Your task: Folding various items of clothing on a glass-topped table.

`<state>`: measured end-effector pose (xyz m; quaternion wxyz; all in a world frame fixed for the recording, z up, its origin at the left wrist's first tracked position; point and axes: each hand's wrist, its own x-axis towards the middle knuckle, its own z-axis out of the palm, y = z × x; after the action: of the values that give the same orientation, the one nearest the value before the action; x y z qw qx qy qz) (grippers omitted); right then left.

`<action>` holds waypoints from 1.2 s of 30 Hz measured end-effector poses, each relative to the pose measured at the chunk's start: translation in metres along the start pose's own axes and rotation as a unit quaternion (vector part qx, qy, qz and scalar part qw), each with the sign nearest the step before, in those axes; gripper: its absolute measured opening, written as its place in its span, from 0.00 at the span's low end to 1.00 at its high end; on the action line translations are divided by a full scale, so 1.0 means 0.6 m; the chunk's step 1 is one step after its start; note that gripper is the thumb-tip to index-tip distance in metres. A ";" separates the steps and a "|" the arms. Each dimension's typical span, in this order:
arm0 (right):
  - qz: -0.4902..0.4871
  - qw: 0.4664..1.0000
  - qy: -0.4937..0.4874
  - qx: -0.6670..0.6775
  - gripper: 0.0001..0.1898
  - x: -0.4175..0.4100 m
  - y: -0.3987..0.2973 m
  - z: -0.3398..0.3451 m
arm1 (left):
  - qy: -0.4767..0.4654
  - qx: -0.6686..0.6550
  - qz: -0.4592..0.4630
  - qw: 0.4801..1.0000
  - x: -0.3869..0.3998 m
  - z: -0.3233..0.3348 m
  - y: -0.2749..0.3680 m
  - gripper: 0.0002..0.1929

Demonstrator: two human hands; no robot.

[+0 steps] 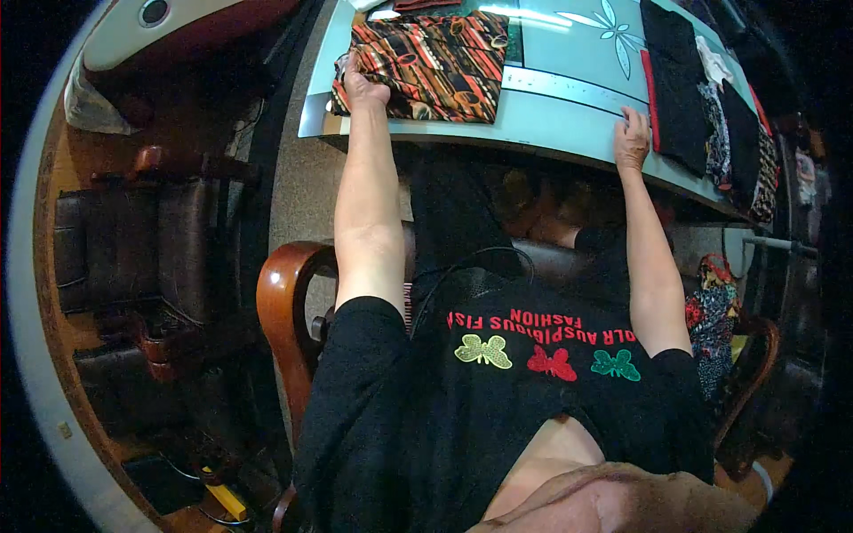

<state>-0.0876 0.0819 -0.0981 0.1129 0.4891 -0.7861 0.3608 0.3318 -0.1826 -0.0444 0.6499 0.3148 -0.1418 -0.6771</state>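
A folded cloth with orange, black and white slanted stripes lies at the left part of a glass-topped table. My left hand is at its left edge, with the fingertips partly hidden by the fabric; whether they grip it cannot be told. On the right, my right hand rests at the table's near edge, fingers slightly bent and holding nothing. Just right of it lies a folded black cloth with a red one showing along its left side.
More garments, among them a patterned one, lie at the table's right end. A wooden chair armrest curves up at my left. Dark leather seating stands farther left. A patterned cloth hangs by the right armrest.
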 end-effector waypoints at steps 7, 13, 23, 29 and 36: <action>-0.007 1.000 -0.011 -0.025 0.14 0.000 0.000 -0.004 | 0.017 -0.017 -0.010 1.000 0.074 -0.045 0.049 0.14; -0.038 0.999 0.002 -0.029 0.14 0.000 -0.002 -0.005 | 0.183 0.149 0.245 0.940 0.056 -0.036 0.099 0.22; -0.056 0.998 0.003 -0.031 0.14 0.002 -0.012 -0.015 | -0.203 0.816 0.435 0.322 -0.121 0.092 -0.160 0.38; -0.042 0.999 0.022 -0.014 0.15 -0.005 -0.020 -0.013 | -0.232 0.876 0.288 0.309 -0.175 0.114 -0.206 0.43; -0.018 0.999 0.043 0.028 0.15 -0.008 -0.046 -0.033 | -0.224 0.870 0.280 0.337 -0.167 0.118 -0.211 0.31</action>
<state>-0.0652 0.0911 -0.0738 0.1391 0.4903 -0.7610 0.4015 0.1841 -0.0861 -0.0426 0.1028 0.4801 -0.8711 0.0068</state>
